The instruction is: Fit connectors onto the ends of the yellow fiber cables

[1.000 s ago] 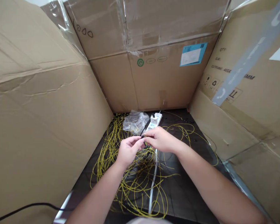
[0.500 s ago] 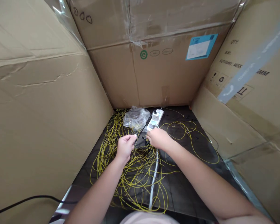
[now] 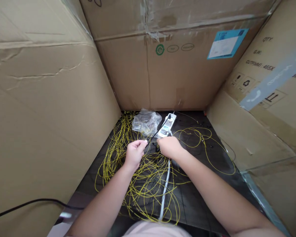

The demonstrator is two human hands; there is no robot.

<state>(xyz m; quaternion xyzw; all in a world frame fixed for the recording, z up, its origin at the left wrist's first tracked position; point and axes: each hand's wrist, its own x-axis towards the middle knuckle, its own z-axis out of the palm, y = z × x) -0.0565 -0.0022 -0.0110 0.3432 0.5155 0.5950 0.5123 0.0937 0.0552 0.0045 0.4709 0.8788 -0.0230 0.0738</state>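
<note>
My left hand (image 3: 135, 154) is closed in a pinch, thumb tip against the fingers, on a thin black cord (image 3: 156, 132). That cord runs up from the hand to a white power strip (image 3: 167, 125). My right hand (image 3: 170, 146) is closed just in front of the strip, its fingertips turned left and mostly hidden behind the hand. What it grips cannot be made out; a small dark piece lies by its fingertips. A short gap separates the two hands. Under and around them spreads a loose tangle of thin yellow wires (image 3: 143, 187).
A crumpled clear plastic bag (image 3: 146, 122) lies behind my left hand. Cardboard boxes stand on the left (image 3: 51, 125), at the back (image 3: 175, 79) and on the right (image 3: 256, 131). A white cable (image 3: 164, 194) crosses the dark tabletop (image 3: 194, 204) toward me. Another black cable (image 3: 39, 200) hangs at lower left.
My view has shifted slightly, so the boxes and strip appear a little further right. Both hands keep nearly the same pose and closed grip beside each other.
</note>
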